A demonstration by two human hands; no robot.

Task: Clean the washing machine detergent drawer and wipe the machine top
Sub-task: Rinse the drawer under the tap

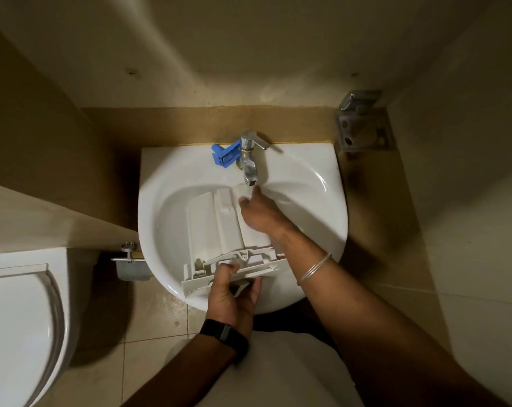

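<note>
Detergent drawer (219, 221) lies in sink (316, 183) under tap (250, 168), left hand (234, 292) gripping its front panel, right hand (257, 212) open-fingered on its far end; wet plastic may slip and crack.

drawer (219, 227) in sink (307, 177), tap (250, 160) at 12, insert (223, 155) on rim at 11, toilet (19, 312) at 8, bracket (363, 124) at 2

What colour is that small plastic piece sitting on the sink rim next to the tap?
Blue. The plastic piece shows in the head view, left of the tap.
</note>
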